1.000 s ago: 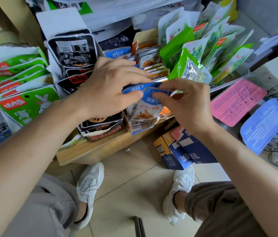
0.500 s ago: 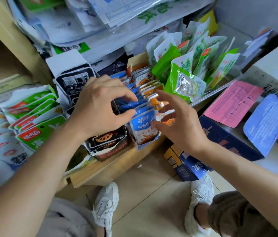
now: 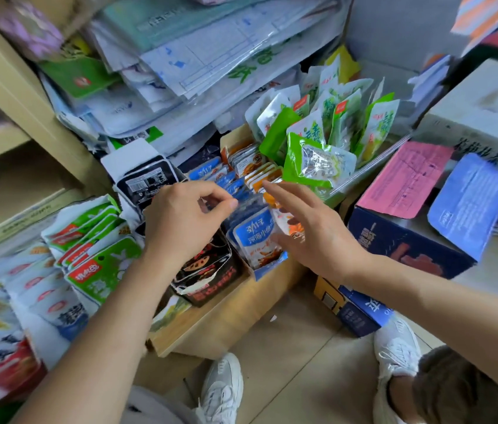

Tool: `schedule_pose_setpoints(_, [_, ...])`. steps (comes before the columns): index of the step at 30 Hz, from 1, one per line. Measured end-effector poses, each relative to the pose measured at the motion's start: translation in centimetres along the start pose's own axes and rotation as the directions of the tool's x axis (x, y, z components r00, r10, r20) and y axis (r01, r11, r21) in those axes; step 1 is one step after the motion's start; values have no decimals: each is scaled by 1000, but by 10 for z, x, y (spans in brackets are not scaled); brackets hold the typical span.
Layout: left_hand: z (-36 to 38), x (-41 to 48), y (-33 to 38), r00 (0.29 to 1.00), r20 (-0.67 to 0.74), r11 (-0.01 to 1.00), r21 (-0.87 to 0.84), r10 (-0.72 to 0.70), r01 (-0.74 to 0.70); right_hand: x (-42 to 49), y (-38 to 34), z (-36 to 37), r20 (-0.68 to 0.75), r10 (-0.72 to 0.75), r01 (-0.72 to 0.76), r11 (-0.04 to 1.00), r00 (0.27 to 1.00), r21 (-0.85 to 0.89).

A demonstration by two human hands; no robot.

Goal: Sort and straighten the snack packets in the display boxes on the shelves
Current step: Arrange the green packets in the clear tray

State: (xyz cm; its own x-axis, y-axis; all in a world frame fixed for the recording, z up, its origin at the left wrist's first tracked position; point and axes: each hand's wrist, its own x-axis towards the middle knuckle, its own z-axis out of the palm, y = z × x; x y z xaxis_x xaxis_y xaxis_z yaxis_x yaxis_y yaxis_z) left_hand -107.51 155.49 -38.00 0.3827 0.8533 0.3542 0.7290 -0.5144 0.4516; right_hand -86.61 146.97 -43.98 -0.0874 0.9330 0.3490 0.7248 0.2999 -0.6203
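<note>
The blue snack packets (image 3: 255, 237) stand on edge in their narrow blue display box (image 3: 270, 266) on the shelf (image 3: 211, 328), labels facing outward so they can be read. The left hand (image 3: 186, 221) curls over the row's tops from nine o'clock, thumb and forefinger close together; blur hides whether they pinch a packet. The right hand (image 3: 312, 237), fingers spread and straight, lies against the row's three o'clock side, probably to square it and keep the orange packets (image 3: 267, 175) at one o'clock separate. The black display box (image 3: 211, 270) sits just beside at eight o'clock
</note>
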Motion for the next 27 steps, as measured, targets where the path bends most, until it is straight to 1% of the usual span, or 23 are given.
schedule_pose_setpoints(1, [-4, 2, -3, 999, 39, 999, -30, -35, 36, -1, -1, 2, 16, -67, 68, 995, 998, -68])
schedule_pose_setpoints(2, [-6, 3, -6, 995, 71, 995, -68, -69, 74, 0, -2, 3, 50, -105, 111, 986, 993, -126])
schedule_pose_setpoints(4, [-9, 6, -8, 988, 97, 978, -155, -123, 137, 4, -1, 4, 119, -96, 117, 975, 988, -188])
schedule_pose_setpoints(6, [-9, 7, -7, 986, 52, 967, -192, -160, 167, 10, 1, 4, 153, -80, 107, 977, 985, -183])
schedule_pose_setpoints(8, [-8, 7, -5, 985, -10, 970, -175, -174, 170, 14, -1, 2, 163, -102, 127, 981, 981, -146])
schedule_pose_setpoints(10, [-5, 7, -2, 987, -31, 978, -145, -158, 152, 16, -4, 4, 187, -122, 145, 982, 975, -119])
schedule_pose_setpoints(11, [-3, 7, -1, 989, -12, 982, -123, -147, 145, 16, -6, 5, 195, -121, 143, 984, 973, -106])
schedule_pose_setpoints(13, [-1, 9, 1, 984, 68, 983, -78, -162, 167, 18, -8, 7, 197, -106, 126, 988, 975, -88])
schedule_pose_setpoints(15, [-2, 13, 0, 964, 152, 972, -55, -219, 229, 19, -8, 6, 184, -94, 116, 987, 978, -114])
schedule_pose_setpoints(17, [-7, 14, -3, 952, 203, 965, -74, -231, 250, 18, -8, 5, 152, -93, 117, 981, 984, -153])
schedule_pose_setpoints(18, [-9, 12, -5, 956, 197, 966, -91, -220, 241, 16, -8, 6, 128, -95, 116, 979, 987, -169])
schedule_pose_setpoints(19, [-11, 10, -6, 966, 160, 968, -110, -206, 224, 14, -7, 6, 100, -96, 113, 976, 990, -184])
schedule_pose_setpoints(22, [-19, 4, -5, 991, -31, 975, -186, -131, 123, 7, -4, 10, 1, -63, 61, 973, 998, -224])
schedule_pose_setpoints(23, [-20, 2, -4, 994, -62, 977, -199, -89, 75, 4, -3, 11, -25, -32, 26, 972, 999, -232])
schedule_pose_setpoints(24, [-20, 0, -2, 998, -59, 982, -187, -31, 19, 2, -1, 12, -46, 2, -12, 972, 999, -233])
schedule_pose_setpoints(25, [-18, -3, -1, 999, -26, 988, -148, 38, -42, -1, 0, 12, -61, 33, -46, 972, 998, -231])
schedule_pose_setpoints(27, [-9, -11, 3, 980, 89, 983, -42, 180, -177, -7, 5, 9, -75, 81, -96, 967, 994, -234])
